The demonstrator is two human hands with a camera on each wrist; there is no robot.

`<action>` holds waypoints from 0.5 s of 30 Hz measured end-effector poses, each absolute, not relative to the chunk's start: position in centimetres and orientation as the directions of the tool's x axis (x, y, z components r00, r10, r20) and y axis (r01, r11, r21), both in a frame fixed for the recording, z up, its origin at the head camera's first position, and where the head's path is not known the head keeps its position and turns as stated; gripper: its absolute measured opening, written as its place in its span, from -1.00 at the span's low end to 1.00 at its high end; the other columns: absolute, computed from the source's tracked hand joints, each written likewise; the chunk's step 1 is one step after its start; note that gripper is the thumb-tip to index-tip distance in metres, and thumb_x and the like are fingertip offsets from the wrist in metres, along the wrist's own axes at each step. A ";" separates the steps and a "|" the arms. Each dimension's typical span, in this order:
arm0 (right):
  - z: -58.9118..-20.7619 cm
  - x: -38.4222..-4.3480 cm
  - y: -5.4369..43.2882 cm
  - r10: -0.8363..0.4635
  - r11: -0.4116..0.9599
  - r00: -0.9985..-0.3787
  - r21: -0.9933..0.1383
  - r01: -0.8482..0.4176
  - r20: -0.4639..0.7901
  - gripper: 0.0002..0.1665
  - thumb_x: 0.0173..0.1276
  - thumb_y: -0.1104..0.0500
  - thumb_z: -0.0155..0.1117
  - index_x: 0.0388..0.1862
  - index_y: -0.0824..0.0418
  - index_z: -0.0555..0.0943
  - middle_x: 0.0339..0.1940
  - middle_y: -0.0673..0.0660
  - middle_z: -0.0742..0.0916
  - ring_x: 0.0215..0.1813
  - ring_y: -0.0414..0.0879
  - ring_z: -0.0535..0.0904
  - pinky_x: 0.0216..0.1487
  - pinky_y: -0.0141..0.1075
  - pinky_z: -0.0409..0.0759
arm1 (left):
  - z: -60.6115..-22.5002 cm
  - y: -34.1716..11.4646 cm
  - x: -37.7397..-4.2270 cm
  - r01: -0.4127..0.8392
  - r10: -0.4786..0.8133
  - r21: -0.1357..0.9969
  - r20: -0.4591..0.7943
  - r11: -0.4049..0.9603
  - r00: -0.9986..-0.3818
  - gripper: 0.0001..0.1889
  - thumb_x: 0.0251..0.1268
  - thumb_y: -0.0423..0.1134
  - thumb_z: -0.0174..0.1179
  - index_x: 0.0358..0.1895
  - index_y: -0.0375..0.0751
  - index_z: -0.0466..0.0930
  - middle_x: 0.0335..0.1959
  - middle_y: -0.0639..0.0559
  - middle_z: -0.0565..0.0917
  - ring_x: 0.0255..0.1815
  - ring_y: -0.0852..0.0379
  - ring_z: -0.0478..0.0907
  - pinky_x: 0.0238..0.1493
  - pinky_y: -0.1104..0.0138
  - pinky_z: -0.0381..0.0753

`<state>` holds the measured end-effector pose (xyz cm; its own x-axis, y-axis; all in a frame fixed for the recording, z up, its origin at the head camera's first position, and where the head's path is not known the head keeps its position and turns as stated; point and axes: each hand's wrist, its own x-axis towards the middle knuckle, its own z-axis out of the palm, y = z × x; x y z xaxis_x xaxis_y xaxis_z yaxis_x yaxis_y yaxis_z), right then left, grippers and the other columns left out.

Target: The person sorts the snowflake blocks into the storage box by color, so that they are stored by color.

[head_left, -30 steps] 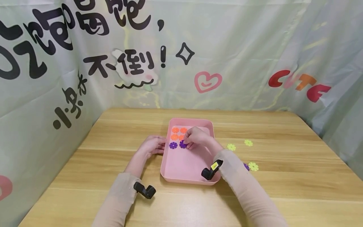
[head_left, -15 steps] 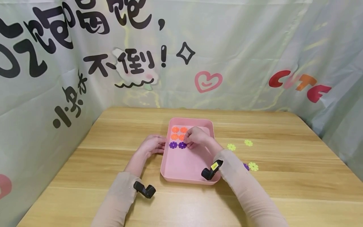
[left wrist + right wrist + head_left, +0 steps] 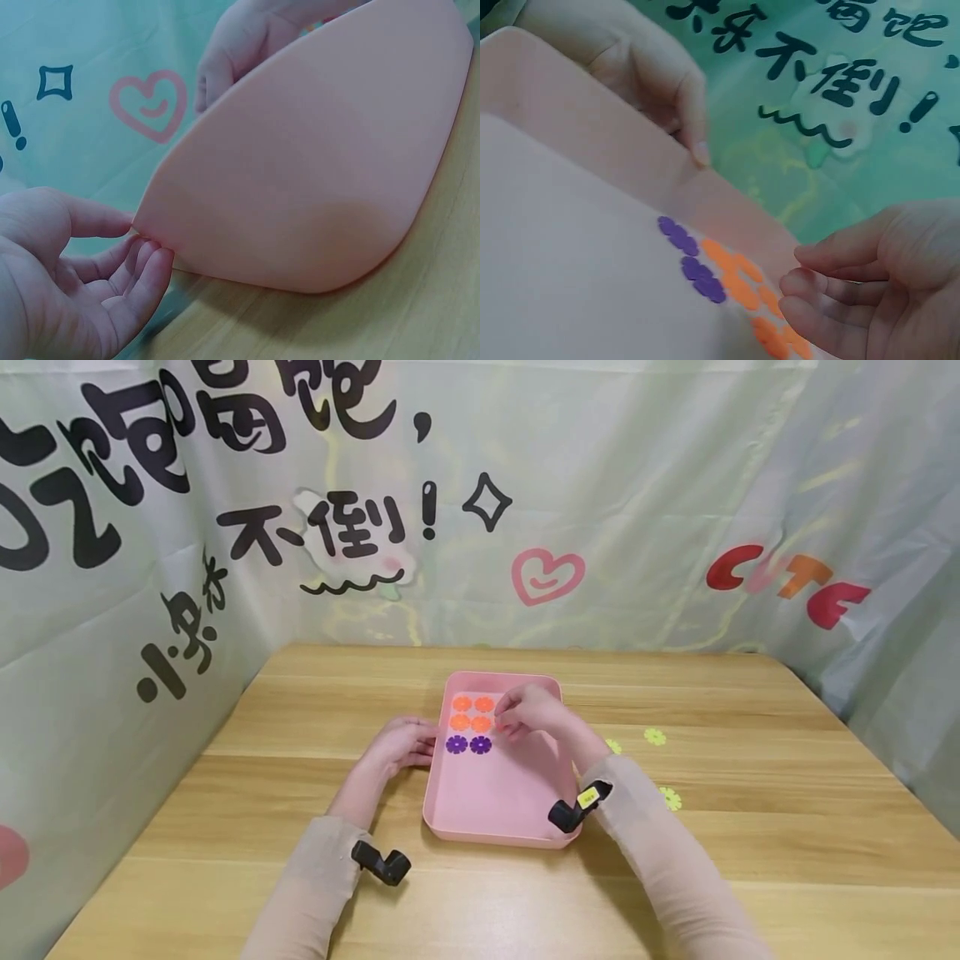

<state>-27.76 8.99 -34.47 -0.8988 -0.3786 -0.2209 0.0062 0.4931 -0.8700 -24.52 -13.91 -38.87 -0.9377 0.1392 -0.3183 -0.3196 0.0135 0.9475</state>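
Observation:
A shallow pink tray sits on the table. My left hand is at its left side, fingertips touching the rim and outer wall; the left wrist view shows this close up. Above the tray's far part my right hand hovers with fingers loosely bent, and nothing shows between its fingertips in the right wrist view. Beside its fingers lie several flat orange flower-shaped pieces in two rows at the tray's far left. Two purple flower-shaped pieces form a row just nearer than the orange ones.
Right of the tray, yellow-green flower-shaped pieces lie on the wooden table. The right sleeve partly covers that area. A printed curtain hangs behind the table and along its sides.
The right purple piece has shifted slightly left beside its neighbour. My right hand has let go of it and moved up and right. The left hand stays at the tray.

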 end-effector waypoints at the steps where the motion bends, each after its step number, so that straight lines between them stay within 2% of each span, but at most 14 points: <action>1: -34.3 -27.7 9.2 -0.376 0.483 -0.900 -0.875 0.011 -0.220 -0.83 0.25 0.41 0.18 -0.18 0.48 0.54 -0.31 0.32 0.68 -0.41 -0.04 0.63 -0.30 -0.19 0.66 | -38.9 -13.9 -24.5 -0.320 0.139 0.947 -0.319 0.017 -0.938 -0.75 0.27 -0.43 0.05 -0.04 -0.52 0.43 -0.48 -0.05 0.57 -0.48 0.14 0.52 -0.38 0.34 0.63; 9: -32.9 -27.0 12.1 -0.392 0.433 -0.899 -0.901 0.006 -0.194 -0.71 0.29 0.35 0.16 -0.06 0.51 0.46 -0.19 0.40 0.61 -0.24 0.14 0.62 -0.10 -0.05 0.61 | -38.9 -13.9 -24.4 -0.306 0.139 0.952 -0.307 0.029 -0.941 -0.75 0.28 -0.43 0.05 -0.04 -0.55 0.43 -0.47 -0.06 0.56 -0.46 0.12 0.51 -0.38 0.34 0.62; 15: -32.3 -26.5 15.3 -0.403 0.354 -0.902 -0.935 0.003 -0.155 -0.68 0.30 0.36 0.14 -0.03 0.54 0.40 -0.22 0.34 0.59 -0.24 0.08 0.62 -0.12 -0.08 0.62 | -39.0 -13.9 -24.4 -0.306 0.136 0.952 -0.306 0.016 -0.942 -0.77 0.27 -0.43 0.05 -0.07 -0.53 0.43 -0.48 -0.06 0.55 -0.47 0.12 0.50 -0.41 0.35 0.61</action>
<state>-26.51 15.28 -32.31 -0.9021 -0.4026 -0.1554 0.0030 0.3543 -0.9351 -24.41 -13.86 -38.95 -0.9424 0.1360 -0.3056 -0.3063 0.0160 0.9518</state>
